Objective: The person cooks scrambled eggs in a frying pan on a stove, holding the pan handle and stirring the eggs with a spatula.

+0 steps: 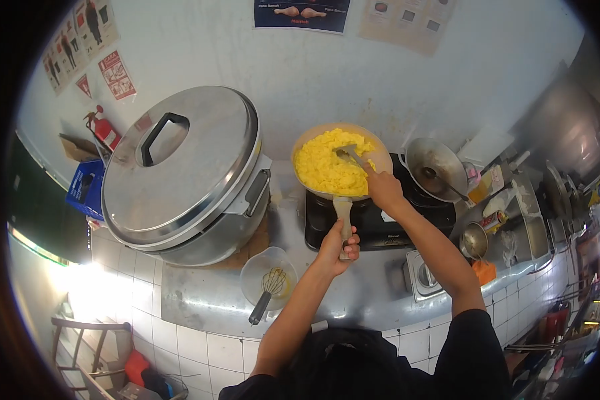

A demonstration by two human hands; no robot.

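My left hand (337,249) is wrapped round the beige handle of a frying pan (381,155). The pan sits over a black gas stove (319,223), and yellow scrambled egg (327,167) covers most of its inside. In my right hand (384,189) is a grey spatula (357,157), its blade down in the egg near the pan's middle. Part of the spatula's handle is hidden by my fingers. Below and left of my left hand stands a clear bowl (250,273) with a whisk (272,285) leaning in it.
A large steel rice cooker (180,180) with a lid fills the counter's left side. On the right are a wok (440,157) with a ladle (440,179), a small metal bowl (474,240) and a steel container (423,277). The wall is close behind the stove.
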